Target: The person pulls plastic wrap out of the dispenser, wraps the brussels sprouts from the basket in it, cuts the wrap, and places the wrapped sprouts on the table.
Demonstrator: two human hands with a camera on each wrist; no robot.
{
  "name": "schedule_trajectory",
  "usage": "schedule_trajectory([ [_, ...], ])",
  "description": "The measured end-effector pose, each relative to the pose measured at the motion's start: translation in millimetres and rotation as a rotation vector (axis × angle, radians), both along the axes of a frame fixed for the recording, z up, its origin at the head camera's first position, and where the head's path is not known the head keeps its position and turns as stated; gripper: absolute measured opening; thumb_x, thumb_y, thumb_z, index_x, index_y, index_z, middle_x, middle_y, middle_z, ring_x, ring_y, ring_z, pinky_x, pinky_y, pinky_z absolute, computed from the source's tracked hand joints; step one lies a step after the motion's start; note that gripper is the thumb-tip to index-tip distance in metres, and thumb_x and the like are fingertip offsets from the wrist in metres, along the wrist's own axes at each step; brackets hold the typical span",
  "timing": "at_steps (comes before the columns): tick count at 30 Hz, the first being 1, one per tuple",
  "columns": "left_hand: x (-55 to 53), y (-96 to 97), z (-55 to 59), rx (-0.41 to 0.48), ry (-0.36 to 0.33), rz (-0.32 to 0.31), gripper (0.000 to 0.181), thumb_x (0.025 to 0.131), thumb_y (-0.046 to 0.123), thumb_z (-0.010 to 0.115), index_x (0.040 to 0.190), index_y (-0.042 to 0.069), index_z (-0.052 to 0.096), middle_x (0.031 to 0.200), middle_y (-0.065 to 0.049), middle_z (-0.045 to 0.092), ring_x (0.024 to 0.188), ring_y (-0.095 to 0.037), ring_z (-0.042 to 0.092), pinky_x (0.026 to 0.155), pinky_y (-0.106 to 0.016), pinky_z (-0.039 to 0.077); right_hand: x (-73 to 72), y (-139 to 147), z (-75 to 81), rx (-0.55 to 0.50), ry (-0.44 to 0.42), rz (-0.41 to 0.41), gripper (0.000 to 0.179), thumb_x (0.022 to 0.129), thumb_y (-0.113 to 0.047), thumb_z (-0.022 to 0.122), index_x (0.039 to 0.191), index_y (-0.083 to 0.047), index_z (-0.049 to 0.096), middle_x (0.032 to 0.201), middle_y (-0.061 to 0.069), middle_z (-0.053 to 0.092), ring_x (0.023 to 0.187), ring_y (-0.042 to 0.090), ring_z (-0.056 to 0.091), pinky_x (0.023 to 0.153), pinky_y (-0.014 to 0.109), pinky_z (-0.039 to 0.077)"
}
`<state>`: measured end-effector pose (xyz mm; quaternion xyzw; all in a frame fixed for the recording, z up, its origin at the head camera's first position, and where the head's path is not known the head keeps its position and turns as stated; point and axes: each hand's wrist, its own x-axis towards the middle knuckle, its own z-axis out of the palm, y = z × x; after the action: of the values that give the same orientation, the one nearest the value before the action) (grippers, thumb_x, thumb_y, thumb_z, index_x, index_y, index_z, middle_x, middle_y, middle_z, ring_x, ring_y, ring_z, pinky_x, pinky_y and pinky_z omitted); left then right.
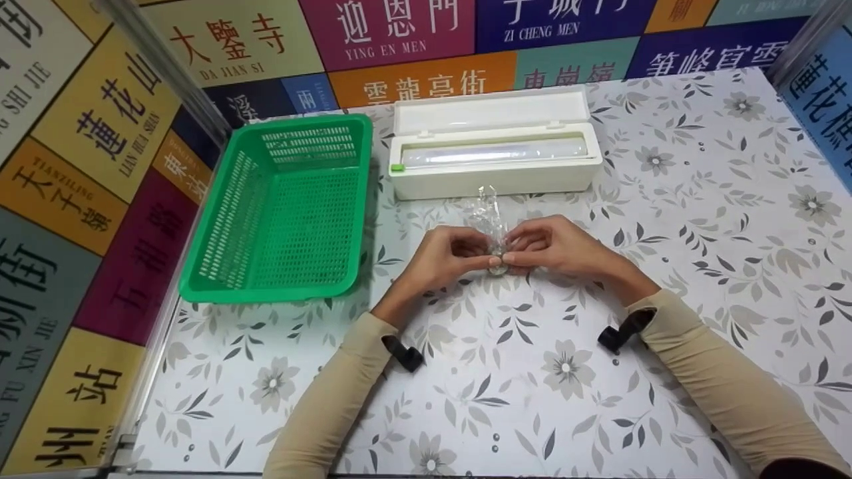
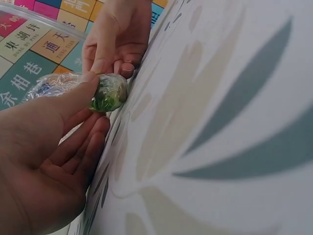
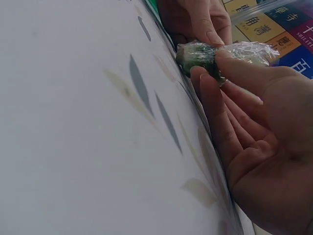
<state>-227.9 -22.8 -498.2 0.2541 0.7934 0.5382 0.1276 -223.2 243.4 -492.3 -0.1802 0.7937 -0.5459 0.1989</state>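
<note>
A small, dark-green rounded bundle wrapped in clear cling film (image 2: 113, 93) is between both hands, low over the flowered tabletop. What the green content is, I cannot tell. My left hand (image 1: 451, 251) pinches the bundle from its left side with thumb and fingers. From the right, my right hand (image 1: 559, 249) pinches it too, thumb on the film. The thumbs nearly meet at the bundle in the head view. Loose crinkled film (image 1: 489, 216) stands up from it, away from me. In the right wrist view, the green end (image 3: 188, 58) peeks out beyond the fingertips.
Behind the hands is a white cling film dispenser (image 1: 496, 183), its lid raised and a film roll (image 1: 496, 152) inside. A green plastic basket (image 1: 363, 219) with perforated walls stands to the left. Sign-printed panels (image 1: 426, 53) border the flowered table (image 1: 665, 246) at the back and sides.
</note>
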Motion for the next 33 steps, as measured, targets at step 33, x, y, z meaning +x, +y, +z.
schedule_trajectory([
  [33,-1.4,4.9,-5.1,0.227,-0.044,0.050,0.017,0.095,0.004,0.082,0.112,-0.001,0.078,0.108,-0.017,0.082,0.096,-0.018,0.079,0.087,-0.029,0.064,8.4,-15.9,-0.8,-0.095,0.125,-0.199,0.039,0.093,-0.021,0.088,0.125,-0.006,0.073,0.113,0.013,0.078,0.102,0.021,0.076,0.092,0.026,0.064],
])
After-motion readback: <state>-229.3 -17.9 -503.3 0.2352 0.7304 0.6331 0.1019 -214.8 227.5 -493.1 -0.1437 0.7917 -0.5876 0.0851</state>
